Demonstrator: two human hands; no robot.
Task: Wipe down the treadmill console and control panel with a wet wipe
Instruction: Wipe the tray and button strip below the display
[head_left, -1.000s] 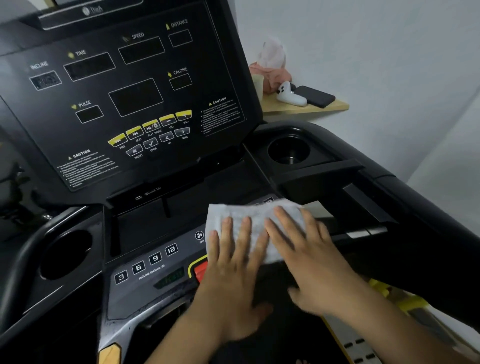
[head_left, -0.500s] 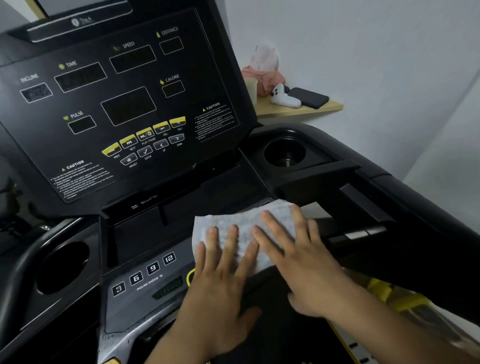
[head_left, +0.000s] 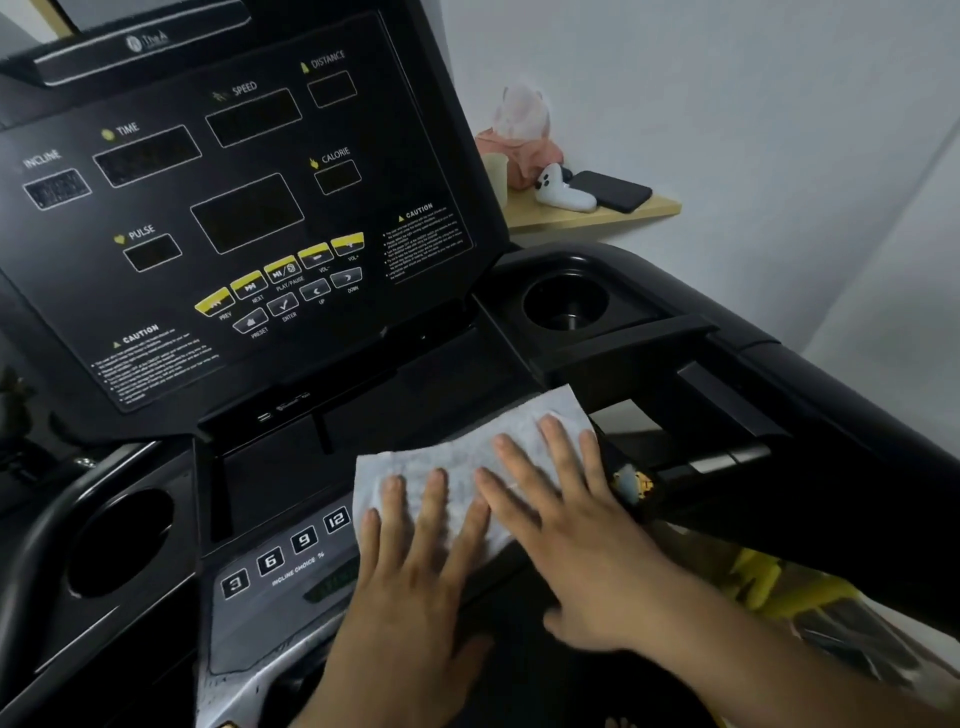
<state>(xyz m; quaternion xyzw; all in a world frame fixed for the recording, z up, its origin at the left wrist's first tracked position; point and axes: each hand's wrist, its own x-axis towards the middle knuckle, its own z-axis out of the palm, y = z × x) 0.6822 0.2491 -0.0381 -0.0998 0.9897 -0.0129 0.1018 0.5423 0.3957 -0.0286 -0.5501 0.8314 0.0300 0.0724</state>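
Observation:
A white wet wipe (head_left: 467, 457) lies spread flat on the lower control panel (head_left: 280, 577), a grey strip with numbered incline buttons. My left hand (head_left: 415, 582) presses its near left part with the fingers spread. My right hand (head_left: 576, 545) presses its right part, also flat. The wipe's left edge sits just beside the "12" button (head_left: 336, 519). Above stands the black treadmill console (head_left: 249, 208) with its dark displays and yellow keys, untouched by either hand.
A black cup holder (head_left: 566, 306) sits right of the console and another cup holder (head_left: 119, 540) at the left. Behind, a wooden shelf (head_left: 597, 215) carries a dark phone (head_left: 613, 189), a white controller (head_left: 563, 192) and a pink bundle. A black handrail (head_left: 779, 415) runs along the right.
Both hands slid the wipe to the left along the lower panel, covering the fan button and the red button that showed before.

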